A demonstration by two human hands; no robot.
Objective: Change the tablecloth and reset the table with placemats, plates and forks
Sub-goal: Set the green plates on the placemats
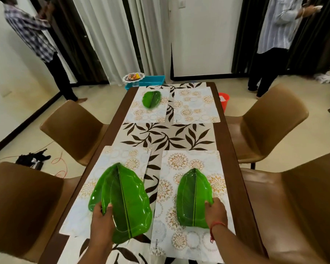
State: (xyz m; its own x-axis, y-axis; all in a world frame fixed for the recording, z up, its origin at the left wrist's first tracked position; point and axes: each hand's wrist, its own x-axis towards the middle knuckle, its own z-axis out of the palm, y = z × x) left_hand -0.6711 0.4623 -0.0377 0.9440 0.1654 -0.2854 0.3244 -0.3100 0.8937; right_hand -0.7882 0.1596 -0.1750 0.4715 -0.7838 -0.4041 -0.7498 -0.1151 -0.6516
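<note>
Head view. Risk first: the left hand [101, 216] holds a glossy green leaf-shaped plastic plate [122, 202] by its near left rim, and the plate looks tilted, its near end overhanging the near edge of the left patterned placemat [95, 187]. With a grip on one rim only, the slick plate could pivot or slip, land askew, or drag the light placemat along the leaf-print tablecloth [166, 138]. The right hand [215, 210] grips the near right rim of a second green leaf-shaped plate [193, 197], which appears to lie on the right placemat [191, 187]; a push here could skew that mat toward the dark wooden surface edge [234, 168].

Hand pose: both forearms reach forward from the near end. The left thumb lies on top of the rim with the fingers apparently beneath. The right fingers curl over the rim; a red thread circles that wrist.

A third green plate [151, 99] sits on the far left placemat [147, 109]; the far right placemat [195, 106] carries none. No forks are visible.
</note>
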